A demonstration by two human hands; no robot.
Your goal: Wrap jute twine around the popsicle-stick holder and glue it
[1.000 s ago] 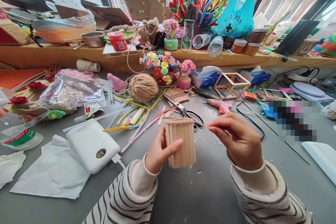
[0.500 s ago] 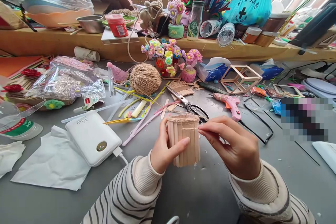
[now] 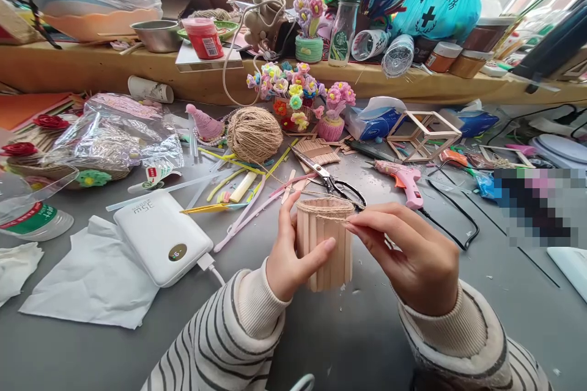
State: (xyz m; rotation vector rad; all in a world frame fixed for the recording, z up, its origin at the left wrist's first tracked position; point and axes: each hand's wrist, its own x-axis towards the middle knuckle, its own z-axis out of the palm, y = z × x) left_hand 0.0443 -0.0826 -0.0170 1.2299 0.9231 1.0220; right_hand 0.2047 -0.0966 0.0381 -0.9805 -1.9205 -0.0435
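My left hand [image 3: 293, 256] grips a small round cup made of wooden craft sticks [image 3: 328, 253], thumb across its front and fingers behind its left side. Twine runs around the cup's rim. Between thumb and forefinger, my right hand [image 3: 408, 250] pinches a strand of twine [image 3: 337, 219] against the cup's upper right edge. Just behind the cup lie black-handled scissors [image 3: 337, 183], blades toward the upper left. Farther back sits a ball of jute twine [image 3: 255, 135], from which a strand trails toward the cup.
A pink glue gun [image 3: 401, 180] with a black cord lies right of the scissors. On the left are a white power bank [image 3: 160, 238] and a crumpled tissue [image 3: 92, 281]. A stick frame [image 3: 424, 134] and pink flower pot [image 3: 331, 128] stand behind. Jars line the back ledge [image 3: 192, 82].
The cup has tipped slightly, showing more of its opening. My right hand has brought the twine strand up from the cup's front to just under the rim.
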